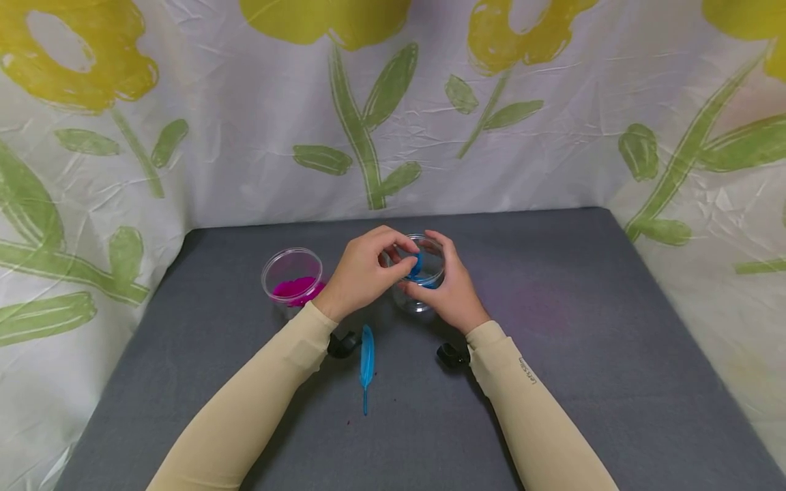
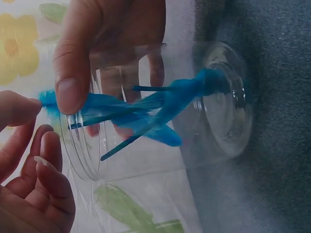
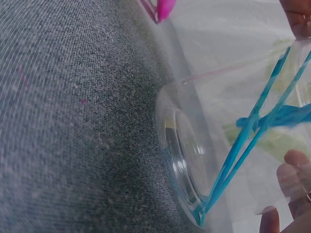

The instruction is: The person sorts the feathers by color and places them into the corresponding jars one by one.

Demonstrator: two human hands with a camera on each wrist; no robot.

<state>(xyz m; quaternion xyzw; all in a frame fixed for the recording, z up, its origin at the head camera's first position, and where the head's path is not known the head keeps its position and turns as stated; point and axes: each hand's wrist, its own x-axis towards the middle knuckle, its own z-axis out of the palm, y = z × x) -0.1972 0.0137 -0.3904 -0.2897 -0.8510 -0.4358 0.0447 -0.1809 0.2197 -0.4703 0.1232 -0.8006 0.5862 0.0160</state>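
Observation:
My right hand [image 1: 457, 293] grips a clear plastic jar [image 1: 413, 305] near its rim, thumb on the near side. The left hand [image 1: 371, 266] is at the jar's mouth, pinching a blue feather [image 2: 47, 98] between thumb and fingertips. Most of that feather reaches down inside the jar. Several other blue feathers [image 2: 163, 114] stand crossed within it, their quills visible through the wall. In the right wrist view, two thin blue quills [image 3: 238, 148] slant down to the jar's base [image 3: 182, 155].
Left of the hands stands a second clear jar [image 1: 291, 251] holding magenta feathers [image 1: 297, 290]. One loose blue feather [image 1: 367, 358] lies on the dark grey tabletop [image 1: 583, 327] between the forearms. Tiny magenta bits dot the cloth. A flower-printed curtain [image 1: 245, 150] hangs behind the table.

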